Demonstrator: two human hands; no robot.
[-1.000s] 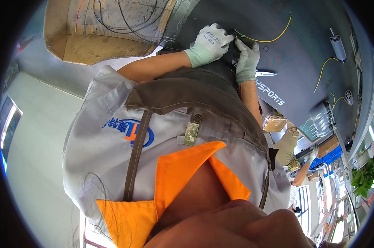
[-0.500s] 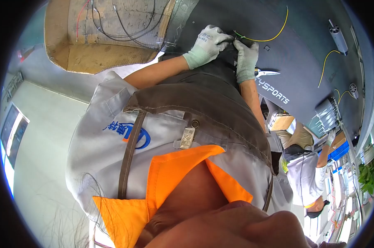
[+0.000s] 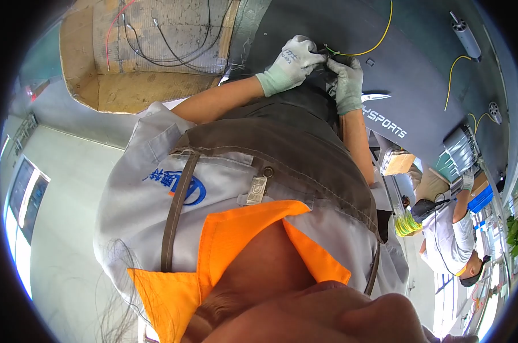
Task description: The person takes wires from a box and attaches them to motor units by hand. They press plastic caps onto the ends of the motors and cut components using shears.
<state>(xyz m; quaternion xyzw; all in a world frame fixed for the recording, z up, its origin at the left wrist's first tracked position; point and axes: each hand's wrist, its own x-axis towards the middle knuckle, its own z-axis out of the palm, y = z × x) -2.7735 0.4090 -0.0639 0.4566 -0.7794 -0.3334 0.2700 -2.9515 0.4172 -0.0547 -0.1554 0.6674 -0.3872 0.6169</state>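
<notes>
My left hand (image 3: 293, 64), in a white glove, is closed with its fingertips pinched together at the dark mat's near edge. Beside it my right hand (image 3: 347, 81), also gloved, pinches at the same spot. Something small and dark shows between the fingertips, too small to make out. One end of a yellow-green wire (image 3: 379, 43) lies just beyond the fingers, and the wire curves up to the right. Scissors (image 3: 375, 97) with silver blades lie right of my right wrist on the dark mat (image 3: 419, 74). A small dark square piece (image 3: 370, 62) lies nearby.
A cardboard box (image 3: 156, 91) with black and red wires stands at upper left. Silver cylinders (image 3: 466, 39), (image 3: 494, 112) and a yellow wire (image 3: 450, 80) lie at right. At lower right a co-worker (image 3: 450, 237) reaches toward ribbed metal parts (image 3: 460, 147).
The view has shifted slightly, and the co-worker at the right has come further into sight. My hands stay pinched close together, with small finger movements.
</notes>
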